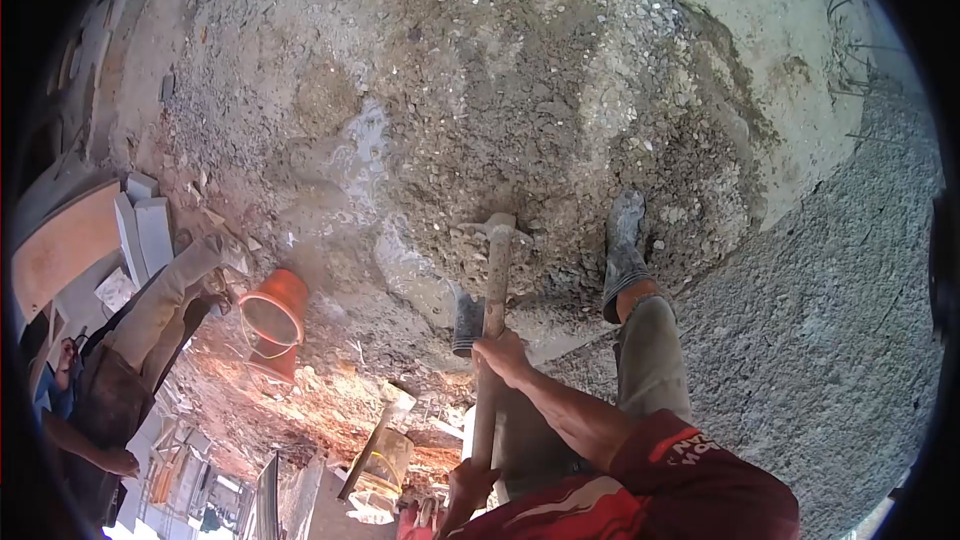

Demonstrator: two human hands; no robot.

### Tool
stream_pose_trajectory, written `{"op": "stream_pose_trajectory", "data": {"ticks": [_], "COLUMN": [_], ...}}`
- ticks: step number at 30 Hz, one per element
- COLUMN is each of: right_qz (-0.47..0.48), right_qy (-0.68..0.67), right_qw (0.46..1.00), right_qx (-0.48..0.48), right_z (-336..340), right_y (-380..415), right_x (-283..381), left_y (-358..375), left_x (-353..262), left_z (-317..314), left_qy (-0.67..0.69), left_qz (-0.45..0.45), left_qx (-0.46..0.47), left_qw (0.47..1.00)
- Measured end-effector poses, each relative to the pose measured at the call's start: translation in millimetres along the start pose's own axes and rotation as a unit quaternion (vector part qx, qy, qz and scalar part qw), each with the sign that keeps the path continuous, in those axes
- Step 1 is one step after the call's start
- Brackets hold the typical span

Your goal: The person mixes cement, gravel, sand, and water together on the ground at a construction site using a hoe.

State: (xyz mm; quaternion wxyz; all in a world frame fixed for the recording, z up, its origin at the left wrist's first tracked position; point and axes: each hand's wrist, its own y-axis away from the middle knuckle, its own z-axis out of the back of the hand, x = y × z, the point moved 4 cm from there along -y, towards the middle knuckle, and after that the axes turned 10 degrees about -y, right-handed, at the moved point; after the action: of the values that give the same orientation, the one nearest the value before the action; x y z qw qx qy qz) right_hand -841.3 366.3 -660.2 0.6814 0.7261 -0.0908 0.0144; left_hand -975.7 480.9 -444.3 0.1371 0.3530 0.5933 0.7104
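Observation:
Both my hands grip the wooden handle of a hoe (497, 270). My right hand (505, 355) is wrapped around the middle of the handle, while my left hand (472, 487) closes on it lower in the view, near my body. The metal head of the hoe rests in a heap of wet, gravelly concrete mix (520, 100), and its blade is partly hidden there. My boot (625, 240) stands in the mix to the right of the hoe. Another boot (467, 320) shows partly behind the handle.
An orange bucket (275, 305) stands on the ground at left. Another person (130, 370) is at the far left, near stacked boards and blocks (150, 230). A yellowish bucket (388, 462) sits at the bottom. Rough grey ground (810, 340) lies right; thin rods (850, 45) stick out at upper right.

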Motion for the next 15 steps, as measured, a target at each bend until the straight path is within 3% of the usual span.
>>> {"op": "stream_pose_trajectory", "data": {"ticks": [1, 2, 4, 7, 8, 9, 10, 11, 12, 14, 15], "right_qz": [-0.012, 0.027, 0.052, 0.123, 0.163, 0.237, 0.322, 0.375, 0.426, 0.460, 0.432], "right_qy": [-0.005, -0.134, -0.266, -0.241, -0.218, -0.199, -0.173, -0.169, -0.166, -0.155, -0.118], "right_qw": [1.000, 0.990, 0.956, 0.962, 0.962, 0.951, 0.930, 0.905, 0.883, 0.858, 0.879], "right_qx": [-0.007, 0.026, 0.108, 0.030, 0.005, -0.022, -0.040, -0.103, -0.105, -0.167, -0.166], "right_z": [5, 6, 23, 81, 104, 126, 147, 167, 184, 217, 233], "right_y": [8, 22, 51, 59, 45, 35, 24, 17, 3, -29, -50], "right_x": [-16, -14, 30, 163, 208, 262, 317, 369, 417, 491, 519], "left_y": [20, 31, 14, -16, -36, -53, -60, -72, -73, -60, -55], "left_x": [-7, -5, 16, -118, -174, -234, -299, -359, -415, -505, -528], "left_z": [9, 11, -4, 39, 49, 59, 69, 78, 90, 112, 115], "left_qy": [-0.079, -0.078, -0.069, -0.023, 0.055, -0.039, 0.013, 0.025, 0.050, 0.044, 0.049], "left_qz": [-0.087, -0.076, -0.080, -0.238, -0.357, -0.420, -0.407, -0.458, -0.469, -0.474, -0.473], "left_qx": [-0.023, -0.051, -0.102, -0.161, -0.214, -0.284, -0.272, -0.278, -0.251, -0.223, -0.201], "left_qw": [0.993, 0.993, 0.989, 0.957, 0.908, 0.861, 0.872, 0.844, 0.846, 0.851, 0.856]}}
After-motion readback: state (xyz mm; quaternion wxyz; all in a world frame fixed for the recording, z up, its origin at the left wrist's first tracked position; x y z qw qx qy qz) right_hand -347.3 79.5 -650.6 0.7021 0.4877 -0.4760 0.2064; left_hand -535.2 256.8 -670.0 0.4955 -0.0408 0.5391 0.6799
